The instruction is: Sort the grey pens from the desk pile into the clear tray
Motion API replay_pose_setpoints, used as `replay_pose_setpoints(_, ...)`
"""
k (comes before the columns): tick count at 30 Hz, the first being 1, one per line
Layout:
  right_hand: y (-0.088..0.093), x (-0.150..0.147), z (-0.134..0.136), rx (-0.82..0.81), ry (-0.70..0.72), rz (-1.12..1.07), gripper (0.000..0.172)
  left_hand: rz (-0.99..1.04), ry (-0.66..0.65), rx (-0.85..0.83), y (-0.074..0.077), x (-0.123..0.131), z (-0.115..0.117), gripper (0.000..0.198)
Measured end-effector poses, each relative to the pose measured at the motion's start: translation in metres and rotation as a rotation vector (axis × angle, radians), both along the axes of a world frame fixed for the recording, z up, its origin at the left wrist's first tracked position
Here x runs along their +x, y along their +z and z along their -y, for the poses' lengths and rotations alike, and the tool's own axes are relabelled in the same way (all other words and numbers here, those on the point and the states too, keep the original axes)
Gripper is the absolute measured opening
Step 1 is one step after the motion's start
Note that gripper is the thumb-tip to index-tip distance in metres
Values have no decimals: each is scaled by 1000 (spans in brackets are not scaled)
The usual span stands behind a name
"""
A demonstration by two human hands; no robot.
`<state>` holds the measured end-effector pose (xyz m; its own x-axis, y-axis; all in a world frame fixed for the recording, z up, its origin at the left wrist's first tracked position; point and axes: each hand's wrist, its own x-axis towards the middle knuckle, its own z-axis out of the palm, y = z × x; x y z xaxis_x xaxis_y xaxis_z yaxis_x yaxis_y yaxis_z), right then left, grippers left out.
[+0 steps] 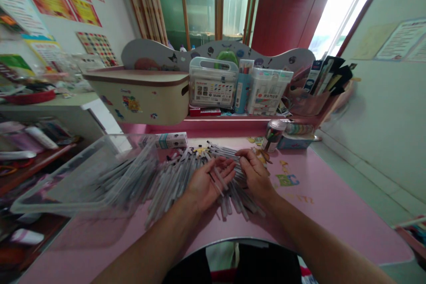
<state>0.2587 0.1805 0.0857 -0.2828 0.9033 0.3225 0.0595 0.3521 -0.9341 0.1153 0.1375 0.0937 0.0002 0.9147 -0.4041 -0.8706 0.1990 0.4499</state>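
Observation:
My left hand [213,182] is palm up over the desk, fingers half curled around a couple of slim clear pens [218,181]. Just to its right, my right hand [255,175] is closed, thumb and fingertips drawn together over the pile; what they pinch is hidden. Beneath and between both hands lies a large spread of clear-barrelled pens [176,177], many with dark tips. More pens lie inside a clear plastic bin [66,206] at the left, which looks tilted over the desk edge.
Behind the pens lies a white printed box [171,140]. A pen-filled canister [273,135] stands at the back right by a blue box [296,142]. A raised shelf carries a cream lidded bin [143,97], marker cases [213,84] and a pink holder [306,100].

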Motion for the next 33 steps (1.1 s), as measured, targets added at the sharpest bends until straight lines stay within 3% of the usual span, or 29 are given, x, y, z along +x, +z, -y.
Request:
replay_pose_setpoints(4,3,-2,8,345,6,198,15,119,-128,31,-4,14,5,27)
replay_pose_setpoints(10,-6,-9,8,551,133,384,14,150,-53,-70,-6,26,6,31)
replay_pose_setpoints(18,2,-2,7,406,161,314,18,155,-15,-73,-4,26,7,27)
replay_pose_setpoints(23,7,7,-5,314,-27,203,22,65,-91,-77,-1,17,9,28)
replay_pose_setpoints(27,4,13,-22,232,-78,151,22,-120,-32,37,15,2,11,20)
replay_pose_setpoints(33,-1,15,-33,271,-38,314,12,-509,129,233,64,-29,24,15)
